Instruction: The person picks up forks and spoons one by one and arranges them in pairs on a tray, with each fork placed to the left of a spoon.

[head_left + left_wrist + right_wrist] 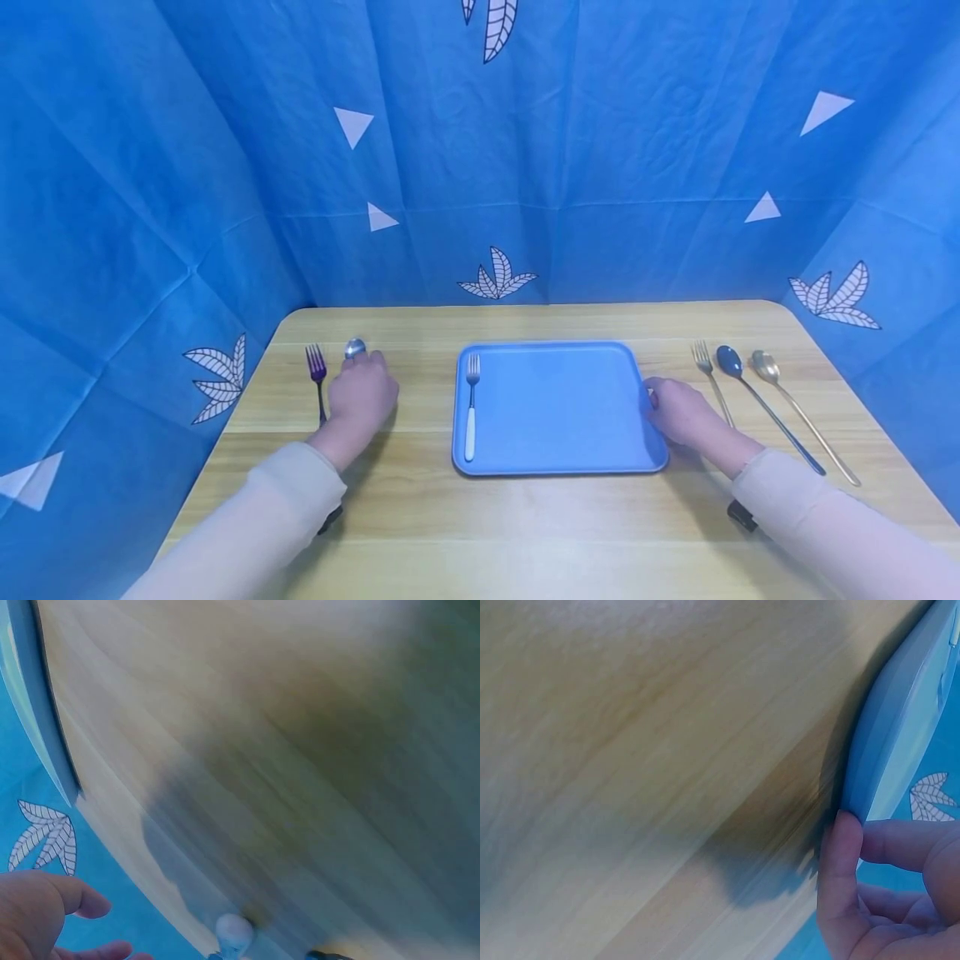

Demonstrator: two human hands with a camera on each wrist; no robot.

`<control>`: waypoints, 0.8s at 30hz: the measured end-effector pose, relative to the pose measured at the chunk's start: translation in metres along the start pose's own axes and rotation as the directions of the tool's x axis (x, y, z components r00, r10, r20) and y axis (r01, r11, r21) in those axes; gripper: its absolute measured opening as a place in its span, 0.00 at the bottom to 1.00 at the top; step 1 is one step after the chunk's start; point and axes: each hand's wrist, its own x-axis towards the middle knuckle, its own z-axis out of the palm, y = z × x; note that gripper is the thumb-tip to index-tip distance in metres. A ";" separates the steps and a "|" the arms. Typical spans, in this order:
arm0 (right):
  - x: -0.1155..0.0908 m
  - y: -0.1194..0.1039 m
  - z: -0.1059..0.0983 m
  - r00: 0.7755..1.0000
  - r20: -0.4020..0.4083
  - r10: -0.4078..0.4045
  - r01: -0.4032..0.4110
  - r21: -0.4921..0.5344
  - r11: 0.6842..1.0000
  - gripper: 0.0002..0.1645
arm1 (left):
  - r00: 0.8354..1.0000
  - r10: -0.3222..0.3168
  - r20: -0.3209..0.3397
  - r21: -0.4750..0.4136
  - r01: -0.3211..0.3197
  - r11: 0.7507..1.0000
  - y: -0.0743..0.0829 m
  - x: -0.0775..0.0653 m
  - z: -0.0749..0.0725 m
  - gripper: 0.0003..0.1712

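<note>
My left hand (365, 390) is over a spoon, whose silver bowl (356, 347) shows beyond the fingers in the head view. In the left wrist view the thumb and fingers (91, 901) are apart, with nothing between them; a pale handle end (234, 930) lies to their right. Just left of this hand is a purple fork (317, 367), partly hidden by the hand. My right hand (678, 410) pinches the right rim of a blue tray (555, 408) between thumb and finger (843, 844). A white-handled fork (470, 429) lies upright along the tray's left side.
Right of the tray lie a gold fork (702, 357), a dark blue spoon (729, 362) and a gold spoon (767, 367), side by side on the wooden table (525, 533). A blue patterned cloth (555, 150) hangs behind and at both sides.
</note>
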 end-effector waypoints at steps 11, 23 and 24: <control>0.001 0.001 -0.002 1.000 0.005 0.002 -0.002 -0.002 1.000 0.28 | 0.999 -0.044 -0.004 -0.023 0.044 0.999 -0.012 0.006 0.004 0.15; 0.001 0.001 -0.002 1.000 0.002 -0.005 0.005 -0.001 1.000 0.28 | 0.986 -0.138 0.097 -0.048 0.143 0.989 -0.026 0.015 0.011 0.28; 0.001 0.001 -0.002 1.000 0.002 -0.004 0.004 -0.002 1.000 0.28 | 0.986 -0.140 0.094 -0.051 0.145 0.988 -0.027 0.015 0.012 0.27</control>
